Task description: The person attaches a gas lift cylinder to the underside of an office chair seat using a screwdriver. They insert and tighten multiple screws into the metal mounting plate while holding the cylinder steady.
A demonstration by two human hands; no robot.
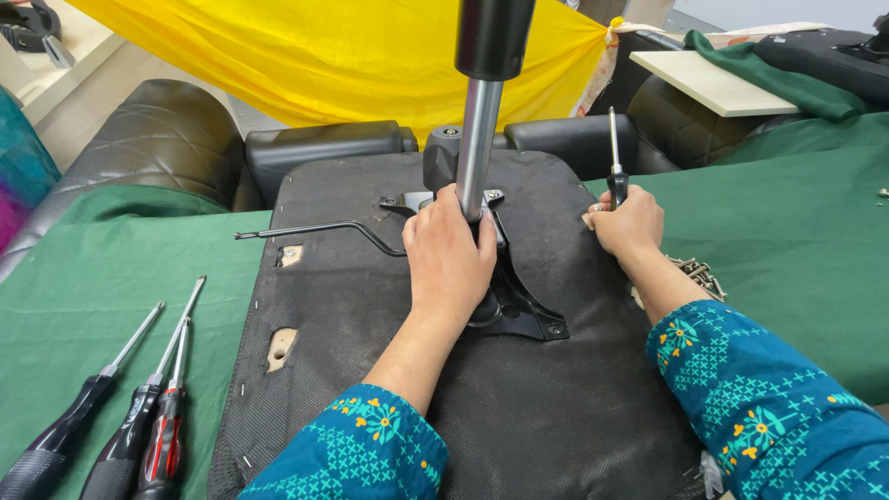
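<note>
An upturned office-chair seat (352,306) covered in black fabric lies on a green cloth. A black metal mechanism plate (519,310) is fixed to it, with a thin lever rod (315,229) sticking out to the left. A gas-lift cylinder (480,120), silver below and black above, stands upright in the plate. My left hand (449,255) is wrapped around the base of the cylinder. My right hand (630,222) holds a screwdriver (614,153) upright at the seat's right edge, its shaft pointing up.
Three screwdrivers (130,417) with black and red handles lie on the green cloth (111,278) at the left. Loose screws (699,273) sit right of the seat. Black chair parts (324,148), a yellow cloth (352,56) and a wooden board (713,83) are behind.
</note>
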